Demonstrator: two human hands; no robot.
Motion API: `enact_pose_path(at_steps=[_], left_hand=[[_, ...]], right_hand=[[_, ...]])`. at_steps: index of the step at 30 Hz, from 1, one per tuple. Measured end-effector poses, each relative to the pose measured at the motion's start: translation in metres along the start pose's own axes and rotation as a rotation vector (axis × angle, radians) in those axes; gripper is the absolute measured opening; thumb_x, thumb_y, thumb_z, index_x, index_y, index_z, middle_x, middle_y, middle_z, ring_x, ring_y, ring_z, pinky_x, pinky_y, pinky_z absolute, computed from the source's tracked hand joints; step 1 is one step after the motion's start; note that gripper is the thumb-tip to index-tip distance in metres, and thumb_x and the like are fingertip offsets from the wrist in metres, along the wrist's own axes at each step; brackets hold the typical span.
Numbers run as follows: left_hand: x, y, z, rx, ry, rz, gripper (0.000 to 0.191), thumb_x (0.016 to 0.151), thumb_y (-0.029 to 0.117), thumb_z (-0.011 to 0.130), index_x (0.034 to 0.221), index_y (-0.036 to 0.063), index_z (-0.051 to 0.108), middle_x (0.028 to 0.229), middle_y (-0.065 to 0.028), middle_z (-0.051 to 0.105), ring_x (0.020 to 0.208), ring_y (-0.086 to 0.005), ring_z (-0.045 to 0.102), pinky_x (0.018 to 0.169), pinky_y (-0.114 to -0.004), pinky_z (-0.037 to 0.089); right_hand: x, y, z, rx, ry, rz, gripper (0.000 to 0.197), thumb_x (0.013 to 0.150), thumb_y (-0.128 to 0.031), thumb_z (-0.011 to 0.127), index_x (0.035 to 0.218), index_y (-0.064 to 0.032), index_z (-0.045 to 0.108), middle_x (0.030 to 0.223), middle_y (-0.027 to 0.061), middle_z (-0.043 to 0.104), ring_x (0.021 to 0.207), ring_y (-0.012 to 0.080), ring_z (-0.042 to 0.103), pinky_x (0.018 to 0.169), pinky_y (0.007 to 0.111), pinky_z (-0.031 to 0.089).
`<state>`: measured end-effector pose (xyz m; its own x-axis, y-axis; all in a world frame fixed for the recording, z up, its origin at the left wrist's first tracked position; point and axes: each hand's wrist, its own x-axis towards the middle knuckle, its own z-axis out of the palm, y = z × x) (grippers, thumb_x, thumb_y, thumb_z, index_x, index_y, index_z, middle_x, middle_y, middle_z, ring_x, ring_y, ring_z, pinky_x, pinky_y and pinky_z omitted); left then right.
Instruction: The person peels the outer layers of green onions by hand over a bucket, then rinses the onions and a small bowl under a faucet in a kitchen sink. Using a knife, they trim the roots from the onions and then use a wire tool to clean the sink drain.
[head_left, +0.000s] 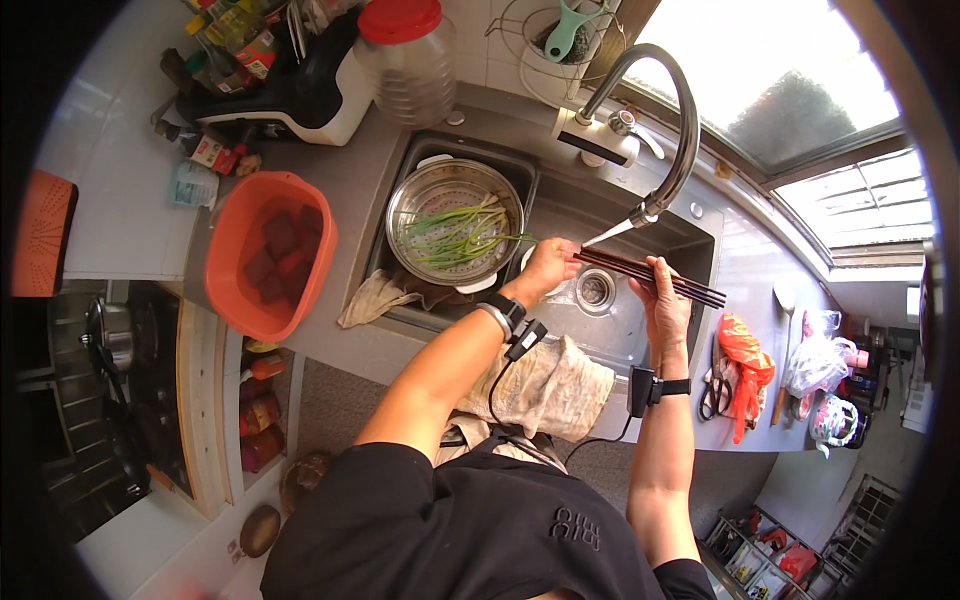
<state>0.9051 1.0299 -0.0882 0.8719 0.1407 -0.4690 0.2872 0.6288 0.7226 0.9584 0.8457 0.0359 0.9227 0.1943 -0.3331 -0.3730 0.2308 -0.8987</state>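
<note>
My right hand (664, 304) grips a bundle of dark brown chopsticks (616, 265) over the right sink basin (559, 330). They lie slantwise, their left ends close to the running water from the curved chrome faucet (686, 150). My left hand (551, 266) is at those left ends, fingers bent; whether it grips them is not clear. In the left basin stands a metal steamer pot (397, 225) with a perforated bottom, and green onions (461, 232) lie in it. A drain strainer (596, 291) sits below the chopsticks.
An orange plastic basin (324, 277) holding dark red blocks in liquid stands left of the sink. A cloth (555, 382) drapes over the front edge; another rag (375, 300) lies left. Scissors (716, 397), an orange plastic bag (744, 367) and a long-handled spatula (781, 345) lie right.
</note>
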Motion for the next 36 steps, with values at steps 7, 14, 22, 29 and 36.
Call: enact_pose_path(at_steps=[7, 14, 22, 29, 36], left_hand=[[-0.015, 0.016, 0.004, -0.6, -0.292, 0.001, 0.019, 0.097, 0.007, 0.046, 0.113, 0.0007, 0.053, 0.104, -0.01, 0.06, 0.092, -0.0193, 0.061, 0.084, -0.035, 0.055], [-0.028, 0.007, 0.018, -0.119, 0.005, -0.163, 0.037, 0.103, 0.031, 0.03, 0.103, -0.0012, 0.048, 0.094, -0.0211, 0.063, 0.076, -0.0307, 0.069, 0.064, -0.038, 0.061], [-0.023, 0.0, 0.03, 0.54, 0.237, 0.459, 0.037, 0.099, 0.034, 0.046, 0.108, 0.0003, 0.057, 0.088, -0.0151, 0.067, 0.093, -0.0314, 0.064, 0.081, -0.037, 0.049], [-0.025, 0.041, 0.056, 0.59, 0.195, 0.559, 0.026, 0.097, 0.025, 0.05, 0.107, 0.0014, 0.045, 0.092, -0.0187, 0.063, 0.086, -0.0314, 0.064, 0.076, -0.039, 0.049], [-0.012, 0.046, 0.065, 0.326, 0.245, 0.364, 0.038, 0.099, 0.03, 0.044, 0.082, -0.0018, 0.055, 0.068, -0.0139, 0.066, 0.063, -0.025, 0.064, 0.062, -0.038, 0.051]], right_hand=[[0.007, 0.014, -0.005, -0.025, -0.006, 0.041, 0.024, 0.086, -0.011, 0.07, 0.105, 0.0016, 0.063, 0.096, 0.0121, 0.066, 0.085, 0.0209, 0.067, 0.07, 0.031, 0.061], [0.001, 0.014, 0.01, -0.285, -0.15, -0.04, 0.017, 0.086, -0.01, 0.07, 0.098, 0.0022, 0.066, 0.091, 0.0093, 0.065, 0.081, 0.016, 0.065, 0.067, 0.031, 0.061], [0.021, 0.008, 0.06, -1.096, -0.25, -0.057, 0.019, 0.08, -0.012, 0.065, 0.082, 0.0069, 0.064, 0.065, 0.0129, 0.064, 0.056, 0.0199, 0.065, 0.052, 0.032, 0.055], [0.033, 0.047, 0.061, -1.408, -0.511, -0.39, 0.04, 0.076, -0.02, 0.065, 0.113, -0.0042, 0.059, 0.095, 0.0236, 0.066, 0.09, 0.0405, 0.064, 0.079, 0.045, 0.051], [0.009, 0.038, 0.059, -1.548, -0.427, -0.309, 0.026, 0.09, -0.023, 0.048, 0.105, -0.0065, 0.062, 0.088, 0.0237, 0.066, 0.085, 0.043, 0.063, 0.073, 0.051, 0.05]])
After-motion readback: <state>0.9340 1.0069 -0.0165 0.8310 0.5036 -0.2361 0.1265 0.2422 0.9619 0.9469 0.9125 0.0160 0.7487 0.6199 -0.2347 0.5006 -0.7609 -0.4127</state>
